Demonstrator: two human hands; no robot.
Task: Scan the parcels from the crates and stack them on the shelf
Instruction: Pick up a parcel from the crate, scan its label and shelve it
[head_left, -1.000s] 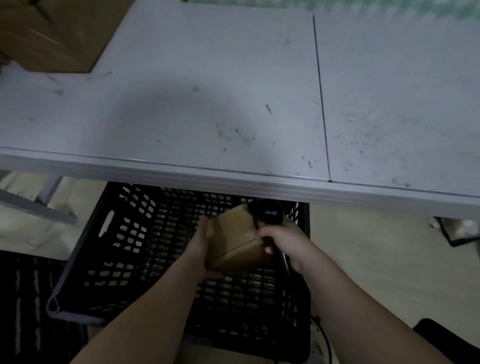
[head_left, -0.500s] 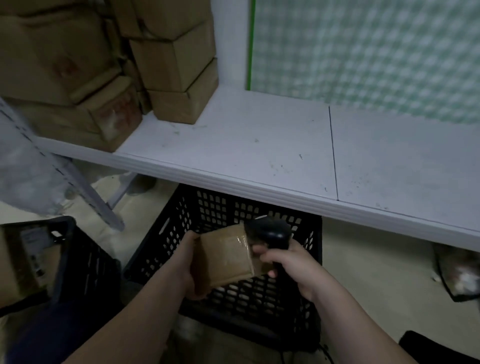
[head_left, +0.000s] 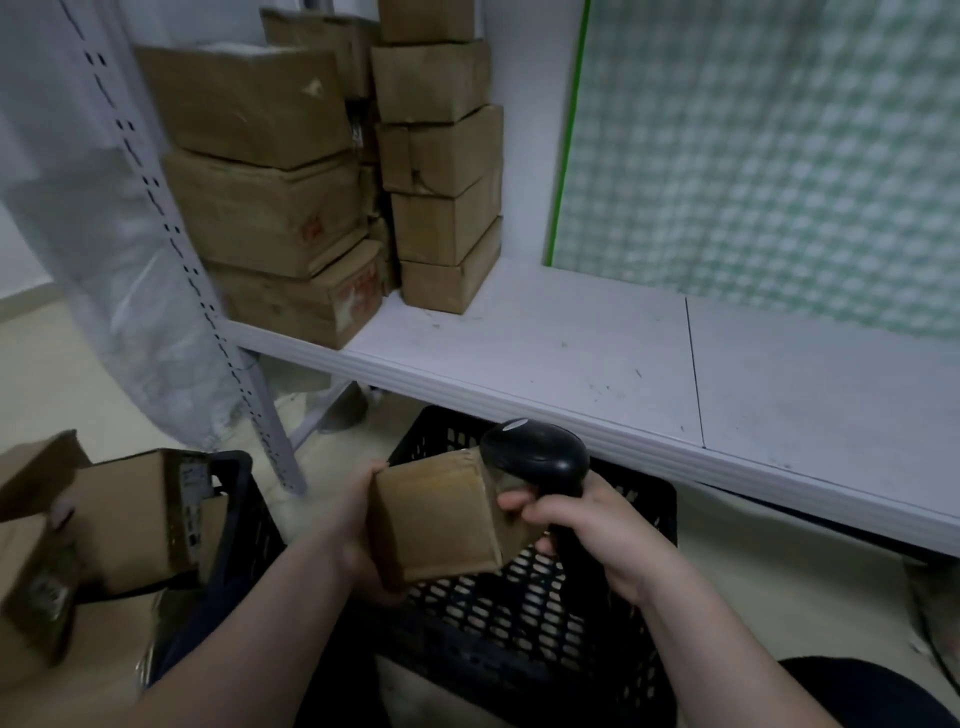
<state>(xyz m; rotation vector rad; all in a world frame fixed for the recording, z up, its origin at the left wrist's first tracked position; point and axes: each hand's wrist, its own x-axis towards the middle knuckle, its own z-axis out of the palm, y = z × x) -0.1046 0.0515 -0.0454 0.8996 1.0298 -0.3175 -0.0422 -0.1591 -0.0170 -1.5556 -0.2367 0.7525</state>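
Note:
A small brown cardboard parcel (head_left: 436, 519) is held over a black lattice crate (head_left: 613, 623). My left hand (head_left: 358, 530) grips its left side, with the fingers hidden behind it. My right hand (head_left: 592, 530) grips the handle of a black barcode scanner (head_left: 535, 457), and two of its fingertips touch the parcel's right edge. The scanner's head sits just above the parcel's top right corner. On the white shelf (head_left: 597, 364), stacked brown parcels (head_left: 441, 171) fill the back left corner.
A second black crate (head_left: 244, 514) at the lower left holds several cardboard parcels (head_left: 130, 514). A perforated white upright (head_left: 228, 332) of the rack stands left of the shelf. A green checked panel (head_left: 769, 156) backs the shelf on the right.
The view has lifted and swung left, bringing the stacked parcels, the rack upright and the second crate into sight. Both hands keep the parcel and scanner together over the crate.

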